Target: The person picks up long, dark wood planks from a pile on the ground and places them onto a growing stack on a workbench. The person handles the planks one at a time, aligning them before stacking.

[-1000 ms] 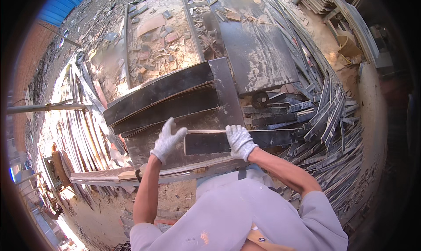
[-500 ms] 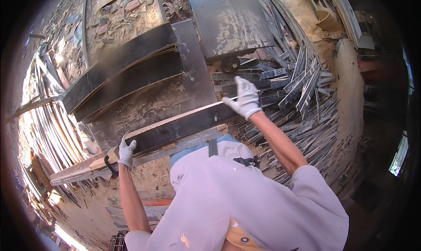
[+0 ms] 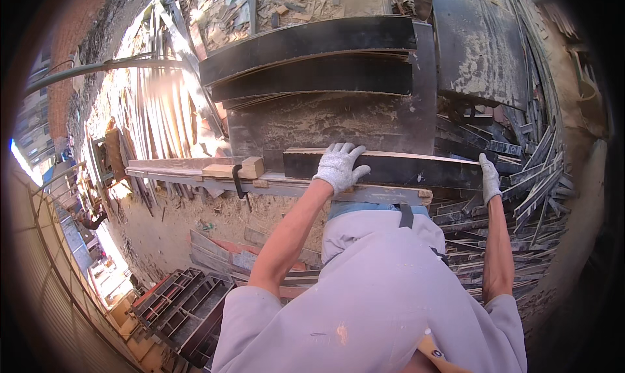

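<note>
A stack of long black-faced plywood strips (image 3: pixel 416 171) with pale cut edges lies along the near edge of a dusty dark work table (image 3: pixel 312 122). My left hand (image 3: pixel 340 168), in a white glove, rests on the stack left of its middle, fingers spread. At the right end, my gloved right hand (image 3: pixel 489 178) stands upright against the strips with fingers stretched out. Left of the stack, a small gap away, sits a pale wood block (image 3: pixel 252 168) with a black clamp (image 3: pixel 239 181) beside it.
Curved stacks of black strips (image 3: pixel 312 77) lie at the table's far side. A grey metal panel (image 3: pixel 478 47) stands at the far right. Loose offcuts (image 3: pixel 534 184) pile up on the right, and long slats (image 3: pixel 159 106) at the left. A dark metal frame (image 3: pixel 185 308) is at lower left.
My left hand has gone from the stack's left end to a place farther right along it. My right hand has come down from above to the right end. The view has swung left.
</note>
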The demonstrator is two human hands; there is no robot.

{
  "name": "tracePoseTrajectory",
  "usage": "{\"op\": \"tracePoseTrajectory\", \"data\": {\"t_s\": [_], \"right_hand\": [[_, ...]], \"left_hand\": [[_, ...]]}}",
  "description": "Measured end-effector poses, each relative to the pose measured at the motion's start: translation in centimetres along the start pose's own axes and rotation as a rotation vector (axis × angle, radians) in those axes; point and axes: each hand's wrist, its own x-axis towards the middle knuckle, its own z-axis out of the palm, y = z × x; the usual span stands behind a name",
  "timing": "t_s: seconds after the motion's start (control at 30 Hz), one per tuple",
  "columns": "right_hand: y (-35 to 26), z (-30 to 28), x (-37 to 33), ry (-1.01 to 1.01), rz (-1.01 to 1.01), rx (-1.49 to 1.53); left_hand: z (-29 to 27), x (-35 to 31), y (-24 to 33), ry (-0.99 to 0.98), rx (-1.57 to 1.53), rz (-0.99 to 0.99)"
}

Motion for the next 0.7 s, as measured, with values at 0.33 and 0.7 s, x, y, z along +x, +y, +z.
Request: {"op": "tracePoseTrajectory", "data": {"t_s": [0.33,0.7], "right_hand": [[-0.2,7.9,-2.7,-0.04,-0.015,0.027],[-1.8,8.4,-5.1,-0.128,0.085,0.199]], "left_hand": [[-2.2,-3.5,-5.4,0.042,0.066,-0.109],[-1.7,-3.8,-7.0,0.076,0.048,-0.046]]}}
